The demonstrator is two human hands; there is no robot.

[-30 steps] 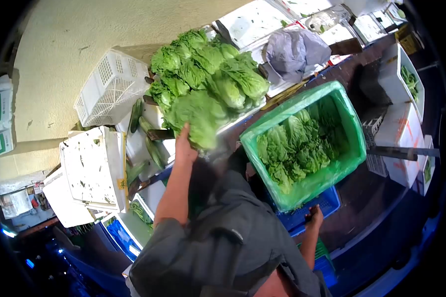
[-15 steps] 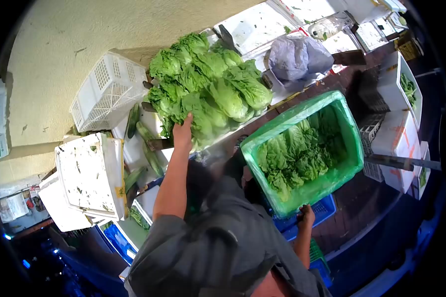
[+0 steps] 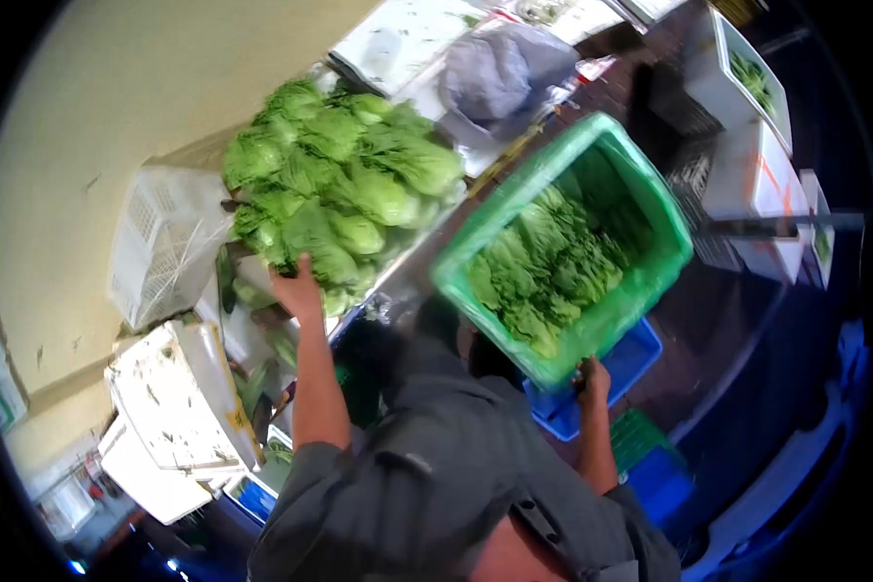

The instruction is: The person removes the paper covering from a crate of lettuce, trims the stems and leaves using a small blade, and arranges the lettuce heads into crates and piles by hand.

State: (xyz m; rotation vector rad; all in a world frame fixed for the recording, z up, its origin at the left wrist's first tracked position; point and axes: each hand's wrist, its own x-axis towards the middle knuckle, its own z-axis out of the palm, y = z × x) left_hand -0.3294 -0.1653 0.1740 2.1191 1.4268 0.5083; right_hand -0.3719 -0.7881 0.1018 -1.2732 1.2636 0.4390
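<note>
My left hand (image 3: 299, 291) rests at the lower left edge of a pile of green lettuce (image 3: 335, 175), its fingers against a head at the front; its grip is partly hidden by leaves. On the right, my right hand (image 3: 592, 378) is closed near the bottom corner of a crate lined with green plastic (image 3: 563, 364); what its fingers hold is too small to tell. Inside the crate lie several heads of leafy lettuce (image 3: 553, 267), with the far end in shadow.
A white perforated basket (image 3: 165, 242) and white foam boxes (image 3: 179, 393) stand at the left. A grey plastic bag (image 3: 504, 73) lies beyond the lettuce. Blue baskets (image 3: 640, 349) sit below the crate. More foam boxes (image 3: 757, 184) are at the right.
The view has turned and shifted. My left hand, earlier on a lettuce head, is now lower at the pile's edge. My right hand has come up to the crate's corner.
</note>
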